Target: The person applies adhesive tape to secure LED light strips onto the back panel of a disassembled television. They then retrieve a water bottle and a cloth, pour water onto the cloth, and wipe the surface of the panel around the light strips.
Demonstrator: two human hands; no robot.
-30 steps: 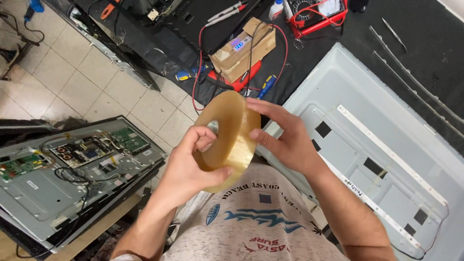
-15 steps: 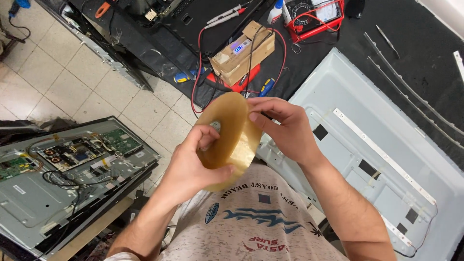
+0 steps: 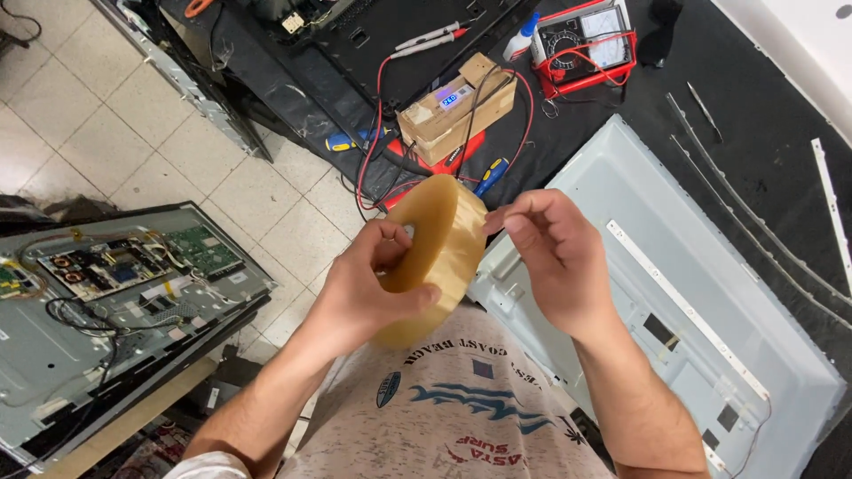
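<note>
Two hands work a tape roll (image 3: 435,253): left hand (image 3: 368,288) grips it, right hand (image 3: 555,257) pinches at its edge.

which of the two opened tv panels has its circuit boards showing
The opened panel on the left, by the tiled floor: green boards and wires show. The pale panel on the right shows only white strips.

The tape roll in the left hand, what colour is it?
Translucent yellowish tan tape roll, seen in the head view.
</note>
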